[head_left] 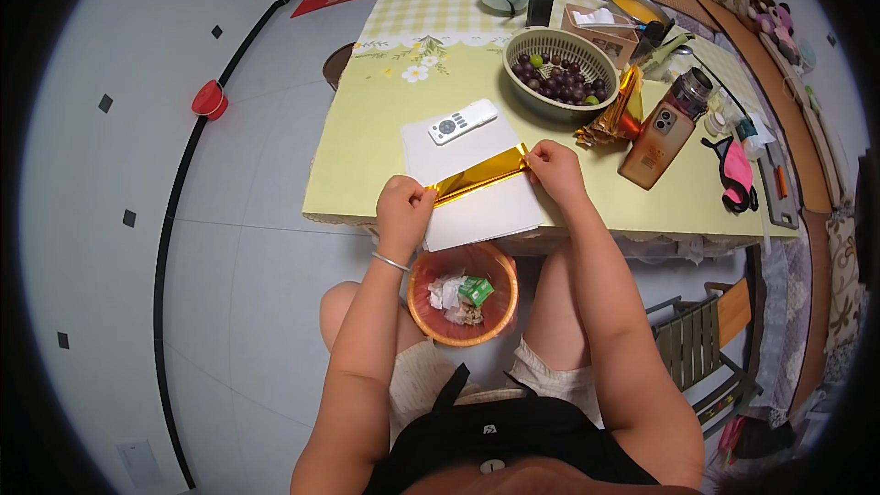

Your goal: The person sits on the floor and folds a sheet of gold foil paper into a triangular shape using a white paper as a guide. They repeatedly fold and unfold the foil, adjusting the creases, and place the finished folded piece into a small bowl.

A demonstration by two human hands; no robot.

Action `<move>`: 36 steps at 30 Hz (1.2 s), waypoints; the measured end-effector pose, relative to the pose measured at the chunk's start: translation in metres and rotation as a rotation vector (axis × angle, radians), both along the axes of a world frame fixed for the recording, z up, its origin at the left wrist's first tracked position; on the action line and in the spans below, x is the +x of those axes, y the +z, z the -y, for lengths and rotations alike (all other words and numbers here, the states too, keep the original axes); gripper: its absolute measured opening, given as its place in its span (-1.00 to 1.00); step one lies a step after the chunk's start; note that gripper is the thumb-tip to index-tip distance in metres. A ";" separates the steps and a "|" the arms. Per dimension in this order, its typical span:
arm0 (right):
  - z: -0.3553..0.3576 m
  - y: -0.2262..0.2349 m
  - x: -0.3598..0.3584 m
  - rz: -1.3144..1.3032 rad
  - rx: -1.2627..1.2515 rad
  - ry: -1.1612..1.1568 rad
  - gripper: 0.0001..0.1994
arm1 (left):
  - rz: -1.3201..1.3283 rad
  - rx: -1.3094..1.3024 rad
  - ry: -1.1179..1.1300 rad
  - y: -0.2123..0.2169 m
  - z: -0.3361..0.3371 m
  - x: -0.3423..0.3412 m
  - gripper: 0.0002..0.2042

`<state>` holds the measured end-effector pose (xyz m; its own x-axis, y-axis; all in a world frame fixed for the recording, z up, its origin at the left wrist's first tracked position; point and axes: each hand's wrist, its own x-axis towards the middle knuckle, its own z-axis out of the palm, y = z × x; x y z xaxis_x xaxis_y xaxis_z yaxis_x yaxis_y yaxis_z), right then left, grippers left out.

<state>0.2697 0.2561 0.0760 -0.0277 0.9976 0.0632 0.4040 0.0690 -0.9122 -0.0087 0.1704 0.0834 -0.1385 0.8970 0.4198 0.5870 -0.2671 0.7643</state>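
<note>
Left hand [403, 211] and right hand [556, 170] each pinch an end of the foil [478, 176], partly hiding it. Between them, it covers some paper [486, 215]

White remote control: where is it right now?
In the head view, the white remote control lies on white paper just beyond the gold foil strip, left of the colander.

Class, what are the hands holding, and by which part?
A strip of gold foil: the left hand pinches its left end, the right hand its right end.
</note>
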 end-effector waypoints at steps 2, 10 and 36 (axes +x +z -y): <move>0.002 0.005 -0.003 0.049 -0.004 -0.007 -0.86 | -0.032 0.001 -0.004 0.001 0.002 0.000 -0.81; 0.001 0.006 -0.007 0.191 -0.002 -0.048 -0.88 | -0.145 0.081 -0.019 -0.004 0.000 0.002 -0.78; 0.022 0.009 -0.021 0.097 0.102 0.016 -0.73 | 0.736 -0.233 -0.037 0.002 -0.009 -0.011 -0.91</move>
